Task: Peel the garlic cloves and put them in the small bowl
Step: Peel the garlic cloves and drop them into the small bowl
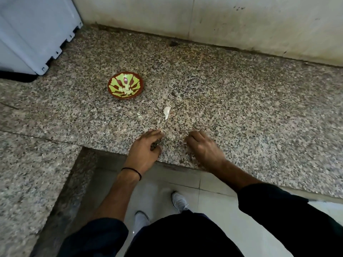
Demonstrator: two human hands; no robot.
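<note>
A small red bowl [125, 85] with a green leaf pattern sits on the speckled granite counter [241, 112] and holds several pale peeled garlic cloves [127, 89] at its centre. In front of the bowl lies a white scrap of garlic skin [166, 112], with a smaller pale bit [138, 114] to its left. My left hand [146, 145] and my right hand [201, 145] rest near the counter's front edge, fingers loosely curled onto the stone. Neither hand visibly holds anything. The right hand is slightly blurred.
A white appliance [35, 32] stands at the back left corner. A tiled wall [204, 19] runs along the back. The counter turns an L to the left [27, 173]. Below the edge are the floor tiles and my white shoes [179, 201].
</note>
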